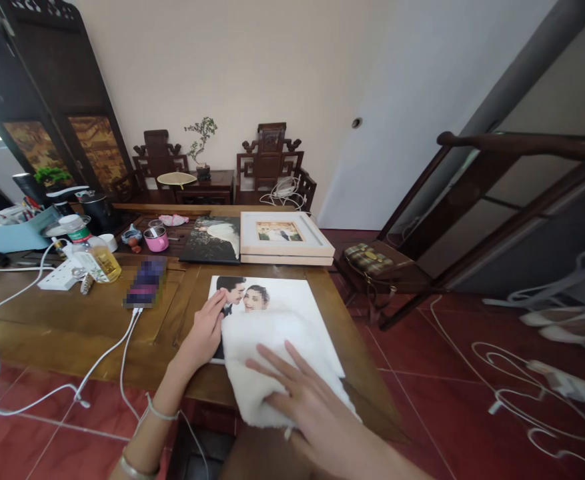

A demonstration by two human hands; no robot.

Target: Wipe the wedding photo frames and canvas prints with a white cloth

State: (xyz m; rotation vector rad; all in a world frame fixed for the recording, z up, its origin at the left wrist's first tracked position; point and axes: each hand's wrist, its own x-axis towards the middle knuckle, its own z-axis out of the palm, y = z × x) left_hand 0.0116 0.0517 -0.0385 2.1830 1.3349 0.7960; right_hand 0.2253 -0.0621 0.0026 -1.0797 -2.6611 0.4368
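A white photo panel [297, 293] with a couple's portrait lies flat at the table's front right. My left hand [208, 328] rests on its left edge, fingers stretched out flat and holding nothing. A fluffy white cloth [252, 340] covers the panel's lower part. Over the cloth, my right hand [305, 393] has its fingers spread and pressed into the pile, gripping it against the panel. The panel's lower middle is hidden beneath cloth and hand.
Behind the panel are framed photos [317, 240] and a dark photo panel [199, 250]. Leftward are a phone [145, 283] on cables, a bottle [99, 260], a power strip [57, 275] and a pink cup [157, 239]. A wooden chair [422, 267] stands right.
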